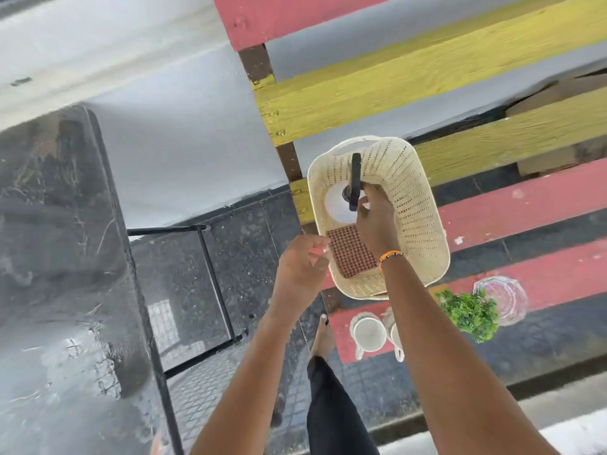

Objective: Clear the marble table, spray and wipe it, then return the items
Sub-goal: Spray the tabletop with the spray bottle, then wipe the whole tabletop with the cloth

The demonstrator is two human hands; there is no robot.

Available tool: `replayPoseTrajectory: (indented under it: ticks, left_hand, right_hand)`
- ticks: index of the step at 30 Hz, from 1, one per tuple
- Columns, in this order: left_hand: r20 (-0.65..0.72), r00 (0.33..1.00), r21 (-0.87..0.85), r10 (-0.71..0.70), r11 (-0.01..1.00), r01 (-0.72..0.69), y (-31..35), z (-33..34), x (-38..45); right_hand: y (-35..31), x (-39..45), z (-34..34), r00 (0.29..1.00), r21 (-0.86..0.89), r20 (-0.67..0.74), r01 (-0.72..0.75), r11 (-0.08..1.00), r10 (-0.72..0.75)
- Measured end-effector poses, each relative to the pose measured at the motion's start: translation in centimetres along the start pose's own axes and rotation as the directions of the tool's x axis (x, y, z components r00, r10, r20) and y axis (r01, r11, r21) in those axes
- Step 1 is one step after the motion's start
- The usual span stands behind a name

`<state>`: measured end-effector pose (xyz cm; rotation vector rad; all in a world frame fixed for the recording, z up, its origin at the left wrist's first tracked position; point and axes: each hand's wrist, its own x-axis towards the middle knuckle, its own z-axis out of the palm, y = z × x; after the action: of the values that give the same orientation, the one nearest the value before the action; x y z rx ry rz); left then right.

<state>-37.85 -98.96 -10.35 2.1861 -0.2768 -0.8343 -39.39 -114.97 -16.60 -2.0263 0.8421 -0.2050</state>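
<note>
The dark marble table (65, 224) fills the left side, and its top looks wet and shiny. On the slatted bench stands a cream perforated basket (417, 205). Inside it are a white spray bottle (338, 201) with a black trigger head and a red checked cloth (351, 251). My right hand (374, 221) reaches into the basket and grips the bottle's black trigger head. My left hand (300, 261) is at the basket's near-left rim, with its fingers curled onto the edge.
The bench (525, 205) has red and yellow slats with gaps. Near its front edge stand two white cups (368, 333), a green leafy plant (469, 313) and a clear glass dish (502, 300). My leg and bare foot (323, 336) stand on dark tiled floor between table and bench.
</note>
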Motion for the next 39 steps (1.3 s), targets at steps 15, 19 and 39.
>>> replayPoseTrajectory:
  ticks: [15,19,39]
  left_hand:
    - [0.039,0.995,-0.002,-0.092,0.996,0.092,-1.1,0.7,0.2]
    - [0.059,0.993,-0.047,-0.102,0.993,0.105,-1.2,0.3,-0.5]
    - [0.078,0.95,-0.912,-0.302,0.364,0.191,-6.4,-12.6,-12.6]
  right_hand:
    - [7.1,0.3,1.3,0.925,-0.801,0.257,0.041,0.597,0.281]
    - [6.6,0.4,-0.1,0.863,-0.674,0.381,0.012,0.739,0.333]
    - [-16.6,-18.3,0.6,0.687,0.211,0.708,0.016,0.977,-0.165]
